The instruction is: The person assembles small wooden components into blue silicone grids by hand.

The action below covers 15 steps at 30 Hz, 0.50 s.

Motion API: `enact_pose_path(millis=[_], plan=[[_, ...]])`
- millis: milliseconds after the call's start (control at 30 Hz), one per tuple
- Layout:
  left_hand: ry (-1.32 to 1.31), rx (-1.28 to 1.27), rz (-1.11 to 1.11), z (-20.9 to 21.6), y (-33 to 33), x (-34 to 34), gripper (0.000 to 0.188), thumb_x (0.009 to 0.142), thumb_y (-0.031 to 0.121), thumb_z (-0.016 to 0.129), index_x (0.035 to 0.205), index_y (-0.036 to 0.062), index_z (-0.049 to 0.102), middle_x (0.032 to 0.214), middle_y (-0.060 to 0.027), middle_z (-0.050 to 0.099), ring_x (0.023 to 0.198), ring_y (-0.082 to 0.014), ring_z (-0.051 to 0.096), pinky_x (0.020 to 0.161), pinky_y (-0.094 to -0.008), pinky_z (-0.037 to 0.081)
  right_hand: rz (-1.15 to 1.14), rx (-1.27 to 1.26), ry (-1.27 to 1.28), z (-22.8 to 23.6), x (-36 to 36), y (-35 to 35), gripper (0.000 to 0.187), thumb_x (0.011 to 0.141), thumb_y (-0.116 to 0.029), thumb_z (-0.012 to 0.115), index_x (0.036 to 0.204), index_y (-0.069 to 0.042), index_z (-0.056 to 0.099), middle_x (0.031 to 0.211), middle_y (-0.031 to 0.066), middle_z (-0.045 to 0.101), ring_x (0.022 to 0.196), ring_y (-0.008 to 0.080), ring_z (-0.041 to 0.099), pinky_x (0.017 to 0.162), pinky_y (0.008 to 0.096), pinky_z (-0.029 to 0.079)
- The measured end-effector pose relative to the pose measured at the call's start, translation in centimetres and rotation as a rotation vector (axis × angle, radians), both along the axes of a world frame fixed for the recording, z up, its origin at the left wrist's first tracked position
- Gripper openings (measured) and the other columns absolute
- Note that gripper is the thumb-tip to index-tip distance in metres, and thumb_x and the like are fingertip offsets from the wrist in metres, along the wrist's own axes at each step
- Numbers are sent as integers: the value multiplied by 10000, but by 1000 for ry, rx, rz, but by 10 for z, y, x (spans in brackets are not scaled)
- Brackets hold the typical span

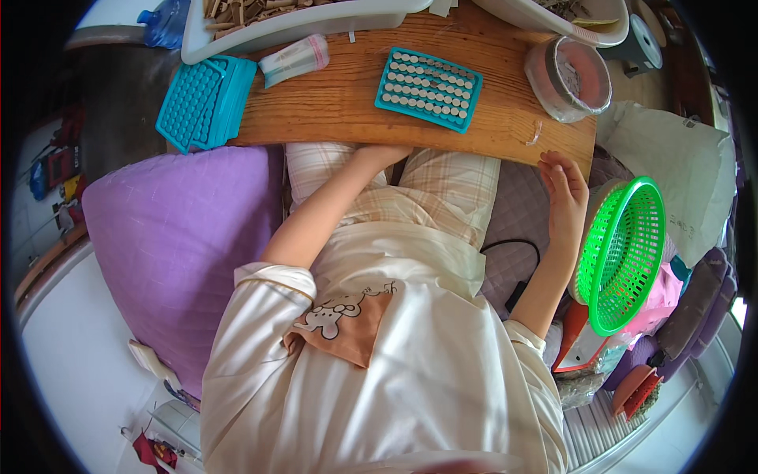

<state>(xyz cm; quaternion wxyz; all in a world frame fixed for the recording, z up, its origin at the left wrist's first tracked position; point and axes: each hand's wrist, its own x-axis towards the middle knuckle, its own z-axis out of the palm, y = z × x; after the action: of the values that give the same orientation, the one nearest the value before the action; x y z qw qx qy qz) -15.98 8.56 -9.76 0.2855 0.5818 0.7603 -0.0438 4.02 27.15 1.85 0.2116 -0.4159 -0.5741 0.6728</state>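
My left hand (385, 153) reaches to the front edge of the wooden table (339, 110), and its fingers are hidden beneath that edge. At the table's right front corner, my right hand (565, 188) is raised with its fingers loosely bent and apart, nothing visible in them. A crumpled scrap of clear plastic (535, 133) lies on the wood just beyond its fingertips. Between the hands and farther back sits a teal tray (383, 93) holding rows of small round pale pieces, a few of them darker on top.
Stacked teal trays (229, 103) stand at the table's left edge, near a small clear-and-pink packet (294, 60). Behind are a white bin (316, 25) of brown pieces and another white tub (612, 33). A plastic-lined round container (545, 75) stands right; a green basket (598, 268) is beside my right forearm.
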Motion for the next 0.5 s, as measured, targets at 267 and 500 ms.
enact_pose_path(millis=[267, 500], plan=[[-138, 146, 251, -46, 14, -7, 404, 812, 256, 452, 1168, 70, 417, 1245, -168, 374, 1157, -319, 337, 966, -372, 276, -61, -54, 25, -9, -10, -5, 133, 843, -80, 477, 932, -18, 555, 933, 40, 572, 853, 97, 530, 770, 210, 402], [-427, 282, 459, -29, 6, 5, 451, 816, 336, 451, 1185, 81, 405, 1265, -203, 329, 1136, -327, 364, 948, -384, 301, -122, -156, 61, -25, 7, -7, 135, 852, -88, 464, 945, -25, 539, 939, 61, 573, 847, 112, 543, 769, 225, 430]])
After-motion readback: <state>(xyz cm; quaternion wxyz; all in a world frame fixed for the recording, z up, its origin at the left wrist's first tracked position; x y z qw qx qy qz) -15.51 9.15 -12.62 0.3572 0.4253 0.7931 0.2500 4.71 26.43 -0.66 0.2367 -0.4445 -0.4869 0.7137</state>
